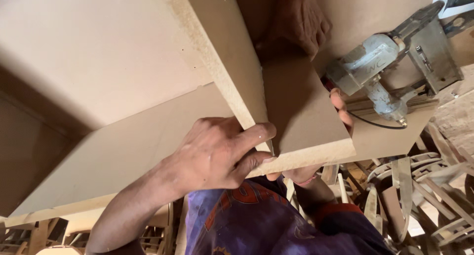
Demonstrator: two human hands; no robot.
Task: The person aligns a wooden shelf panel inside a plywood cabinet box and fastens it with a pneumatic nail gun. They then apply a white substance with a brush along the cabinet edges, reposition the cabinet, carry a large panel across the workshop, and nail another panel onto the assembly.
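Warm, soft daylight, brightest top right. Deep shadow pools under the upright board (217,52) and along the left edge. Focus is pretty sharp, slight blur on the far hand (301,18), no glare.

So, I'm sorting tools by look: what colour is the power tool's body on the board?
Pale grey-white, worn and dusty, on the power tool; head view.
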